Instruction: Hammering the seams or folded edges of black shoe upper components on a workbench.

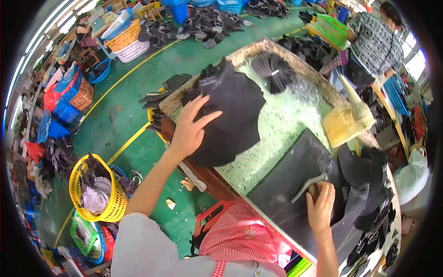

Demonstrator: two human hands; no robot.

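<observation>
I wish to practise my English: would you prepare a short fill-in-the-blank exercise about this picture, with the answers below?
The hand at the fanned black pile is the person's ____ one.
The right hand is at a curved grey strip, over a flat sheet coloured ____.
The nearest round basket on the left, holding greyish material, is ____.
Around its yellow lines, the floor is ____.
Missing words: left; black; yellow; green.

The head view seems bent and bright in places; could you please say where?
In the head view, bright strips at upper left bow along the rim; in the same view, light washes out the pale green tabletop, and windows at right look overexposed.
</observation>
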